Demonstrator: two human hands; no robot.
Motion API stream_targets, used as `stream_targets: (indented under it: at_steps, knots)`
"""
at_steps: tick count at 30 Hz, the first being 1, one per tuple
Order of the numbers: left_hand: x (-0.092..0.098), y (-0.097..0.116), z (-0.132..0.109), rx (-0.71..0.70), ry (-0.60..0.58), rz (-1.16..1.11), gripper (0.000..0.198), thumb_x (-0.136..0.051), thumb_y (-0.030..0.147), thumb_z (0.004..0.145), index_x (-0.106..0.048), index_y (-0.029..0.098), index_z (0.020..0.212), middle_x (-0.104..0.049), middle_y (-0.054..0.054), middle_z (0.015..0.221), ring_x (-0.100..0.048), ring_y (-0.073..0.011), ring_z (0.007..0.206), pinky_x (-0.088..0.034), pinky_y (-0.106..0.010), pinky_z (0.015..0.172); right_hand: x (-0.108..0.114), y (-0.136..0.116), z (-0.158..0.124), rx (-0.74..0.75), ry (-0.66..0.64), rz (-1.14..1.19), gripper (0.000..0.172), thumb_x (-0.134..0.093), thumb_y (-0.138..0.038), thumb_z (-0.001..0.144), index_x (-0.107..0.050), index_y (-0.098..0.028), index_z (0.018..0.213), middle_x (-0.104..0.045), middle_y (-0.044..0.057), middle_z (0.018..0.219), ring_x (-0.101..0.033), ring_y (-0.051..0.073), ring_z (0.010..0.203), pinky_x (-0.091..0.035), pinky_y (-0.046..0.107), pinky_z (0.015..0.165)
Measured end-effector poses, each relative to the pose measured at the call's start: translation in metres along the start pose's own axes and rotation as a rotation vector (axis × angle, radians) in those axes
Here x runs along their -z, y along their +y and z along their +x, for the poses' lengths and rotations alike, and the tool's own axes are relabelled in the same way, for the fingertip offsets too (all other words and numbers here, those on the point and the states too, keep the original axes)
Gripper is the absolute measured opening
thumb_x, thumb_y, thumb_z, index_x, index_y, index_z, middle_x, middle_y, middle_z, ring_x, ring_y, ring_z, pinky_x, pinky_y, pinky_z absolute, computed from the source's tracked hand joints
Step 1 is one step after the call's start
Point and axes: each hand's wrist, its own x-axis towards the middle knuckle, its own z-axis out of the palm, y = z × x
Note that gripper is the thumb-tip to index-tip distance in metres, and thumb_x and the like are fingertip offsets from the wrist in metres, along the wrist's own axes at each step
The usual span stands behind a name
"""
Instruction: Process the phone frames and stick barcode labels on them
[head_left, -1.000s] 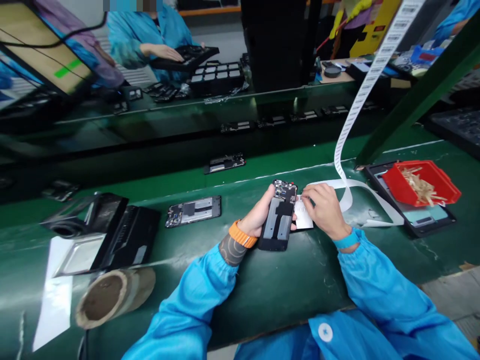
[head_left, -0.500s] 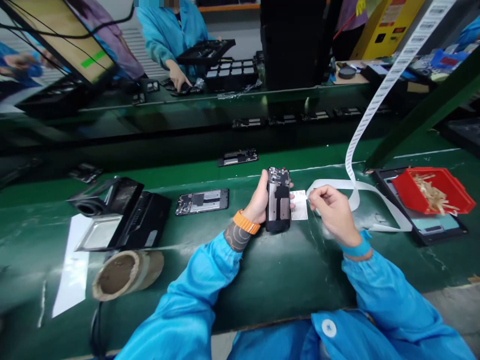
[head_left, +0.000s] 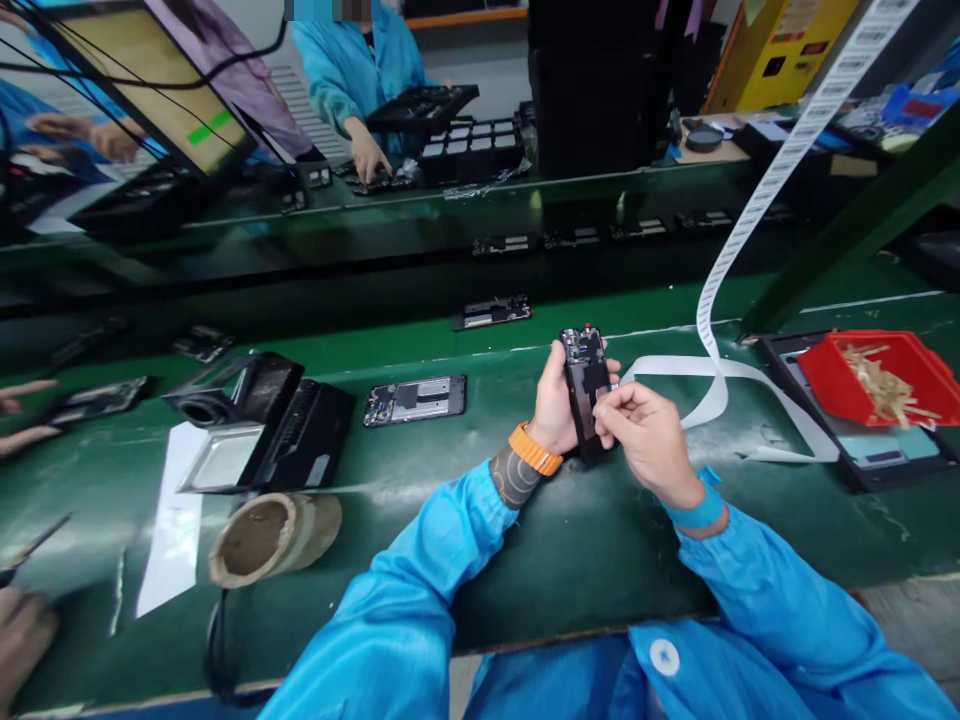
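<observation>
My left hand (head_left: 553,408) grips an opened black phone body (head_left: 586,380), held upright above the green belt, circuit side toward me. My right hand (head_left: 646,438) is in a pinch against the lower half of the phone; whatever small thing sits between thumb and forefinger is too tiny to name. A white label strip (head_left: 739,225) hangs down from the upper right and curls onto the belt (head_left: 570,560) just right of my hands.
Another open phone frame (head_left: 415,399) lies left of my hands, and one more (head_left: 491,312) farther back. A black device (head_left: 259,420) and a tape roll (head_left: 274,535) sit at left. A red bin (head_left: 881,375) of sticks rests at right. A co-worker's hands show at the left edge.
My right hand left the white label on the belt and came up to the phone in a pinch. The left hand tilted the phone more upright. The white label is hidden now.
</observation>
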Motion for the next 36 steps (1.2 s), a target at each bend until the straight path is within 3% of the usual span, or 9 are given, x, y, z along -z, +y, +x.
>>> stream_targets:
  at_steps: [4, 9, 25, 32, 36]
  knots:
    - [-0.005, -0.006, -0.005, 0.048, 0.040, 0.069, 0.051, -0.061, 0.063, 0.086, -0.066, 0.018, 0.109, -0.061, -0.001, 0.079, -0.050, -0.0088, 0.047, -0.040, -0.023, 0.043, 0.000, 0.008, 0.004, 0.044, 0.005, 0.061, 0.020, -0.076, -0.031, 0.081, -0.061, -0.019, 0.075, -0.062, -0.003, 0.062, -0.056, 0.010, 0.054, -0.045, 0.022, 0.052]
    - [-0.010, -0.010, -0.008, -0.043, 0.141, 0.170, 0.059, -0.081, 0.060, 0.067, -0.064, 0.018, 0.103, -0.055, 0.003, 0.075, -0.044, -0.0050, 0.045, -0.030, -0.020, 0.038, 0.003, 0.014, 0.004, 0.119, 0.040, 0.071, 0.016, -0.075, -0.027, 0.084, -0.062, -0.020, 0.079, -0.062, -0.003, 0.068, -0.058, 0.011, 0.061, -0.048, 0.024, 0.061]
    - [-0.020, -0.014, -0.012, -0.396, 0.362, 0.276, 0.056, -0.085, 0.056, 0.066, -0.056, 0.017, 0.095, -0.048, 0.006, 0.070, -0.043, -0.0065, 0.061, -0.036, -0.021, 0.056, 0.003, 0.013, 0.001, 0.265, 0.145, -0.007, 0.006, -0.074, -0.022, 0.084, -0.068, -0.021, 0.085, -0.070, 0.000, 0.081, -0.064, 0.014, 0.072, -0.052, 0.029, 0.070]
    - [-0.022, -0.014, -0.014, -0.421, 0.364, 0.301, 0.057, -0.083, 0.055, 0.069, -0.056, 0.017, 0.101, -0.051, 0.006, 0.075, -0.046, -0.0070, 0.065, -0.038, -0.023, 0.063, 0.000, 0.014, 0.000, 0.282, 0.129, 0.005, 0.005, -0.071, -0.023, 0.086, -0.067, -0.022, 0.084, -0.069, 0.001, 0.084, -0.063, 0.015, 0.079, -0.051, 0.029, 0.074]
    - [-0.021, -0.017, -0.014, -0.463, 0.349, 0.314, 0.059, -0.084, 0.055, 0.068, -0.055, 0.017, 0.102, -0.055, 0.004, 0.078, -0.049, -0.0080, 0.068, -0.038, -0.024, 0.065, -0.003, 0.018, 0.000, 0.252, 0.192, -0.016, 0.010, -0.072, -0.026, 0.084, -0.065, -0.021, 0.082, -0.068, 0.001, 0.083, -0.062, 0.015, 0.078, -0.050, 0.030, 0.074]
